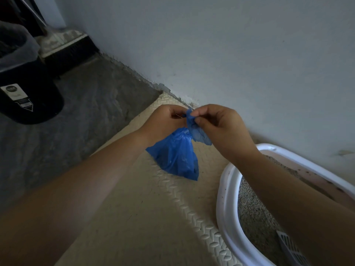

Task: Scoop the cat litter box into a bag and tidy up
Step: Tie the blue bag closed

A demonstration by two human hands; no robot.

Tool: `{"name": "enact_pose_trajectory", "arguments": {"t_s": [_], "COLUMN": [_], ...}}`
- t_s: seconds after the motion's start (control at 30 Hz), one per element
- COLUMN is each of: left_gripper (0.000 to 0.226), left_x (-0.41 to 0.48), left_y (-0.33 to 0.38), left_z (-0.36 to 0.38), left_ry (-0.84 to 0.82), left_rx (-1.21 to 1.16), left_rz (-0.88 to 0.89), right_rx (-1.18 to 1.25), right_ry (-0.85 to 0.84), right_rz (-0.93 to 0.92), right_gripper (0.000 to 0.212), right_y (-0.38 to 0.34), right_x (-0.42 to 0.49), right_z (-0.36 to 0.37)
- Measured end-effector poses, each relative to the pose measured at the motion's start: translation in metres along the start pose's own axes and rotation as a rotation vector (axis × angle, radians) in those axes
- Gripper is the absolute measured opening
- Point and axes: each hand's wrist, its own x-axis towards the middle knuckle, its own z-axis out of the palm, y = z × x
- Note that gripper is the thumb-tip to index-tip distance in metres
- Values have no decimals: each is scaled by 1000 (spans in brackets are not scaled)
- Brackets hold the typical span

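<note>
you look to be near the end of the scooping part. the blue plastic bag [174,158] hangs in the air between your hands, above the cream foam mat [146,217] and just left of the litter box [226,198]. its lower half bulges as if loaded, though what is inside does not show through the plastic.

your left hand [165,120] has its fingers curled round the gathered neck of the bag. your right hand [221,127] pinches the loose top flap between thumb and forefinger, the other fingers loosely bent. neither hand has anything else in it. that reads as tying off; no finished knot shows yet.

the grey litter [253,217] in the box looks fairly even from here, and the grey slotted scoop [290,248] lies on it at the lower right, half hidden by your right forearm.

what seems left: close the knot, carry the bag to the black lined bin [28,89] on the far left, well apart from you, and put the scoop away. a broom head [65,45] leans by the wall behind the bin, should the mat need a sweep; whether grains lie on it is too fine to tell.
</note>
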Motion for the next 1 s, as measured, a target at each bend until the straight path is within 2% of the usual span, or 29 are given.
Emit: {"name": "enact_pose_trajectory", "arguments": {"t_s": [0.17,0.27,0.4,0.43,0.5,0.57,0.7,0.83,0.9,0.93,1.0], "left_gripper": [22,19,16,15,13,9,10,9,7,9,29], "left_x": [4,2,-5,-6,-10,-14,-23,-24,-21,-19,-17], "left_y": [-4,-4,-1,-2,-5,-7,-6,-4,-8,-10,-14], "left_z": [-4,-9,-16,-18,-22,-25,-33,-33,-31,-30,-31], "left_ry": [52,53,16,2,-22,-45,-72,-6,25,27,67], "left_rx": [18,-2,-41,-50,-60,-42,-51,-74,0,64,68], "left_rz": [8,3,-8,-11,-12,-1,15,-48,-72,-77,-115], "right_rx": [-131,-132,-165,-211,-300,-363,-398,-361,-331,-299,-229], "right_ry": [-154,-239,32,51,24,-13,6,2,43,72,108], "right_rz": [15,93,222,254,297,290,266,255,247,252,260], "right_gripper": [34,14,6,11,28,34,20,5,4,5,8], "right_y": [3,10,35,40,51,55,57,53,52,50,47], "right_x": [-11,-13,1,3,3,2,6,10,11,12,15], "right_z": [-4,-5,-9,-8,0,12,27,32,33,33,31]}}
